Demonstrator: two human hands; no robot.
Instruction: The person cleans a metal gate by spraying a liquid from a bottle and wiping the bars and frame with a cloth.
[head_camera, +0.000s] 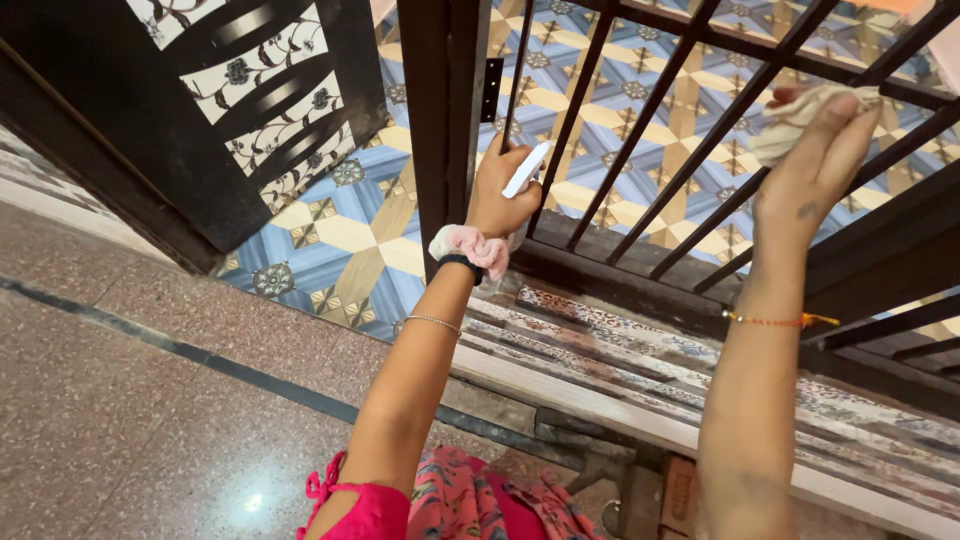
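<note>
Head view: left hand (500, 195) grips a small white plastic object (526, 170) at frame centre; right hand (815, 150) presses a crumpled pale cloth (800, 115) against the dark metal gate bars (650, 110), upper right.

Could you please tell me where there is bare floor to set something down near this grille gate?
The speckled stone floor left of the left hand lies bare, bordered by the dark strip and the open door. The patterned tiles between door and gate post are free too. It is crowded at the bars, where the right hand presses a cloth.
</note>
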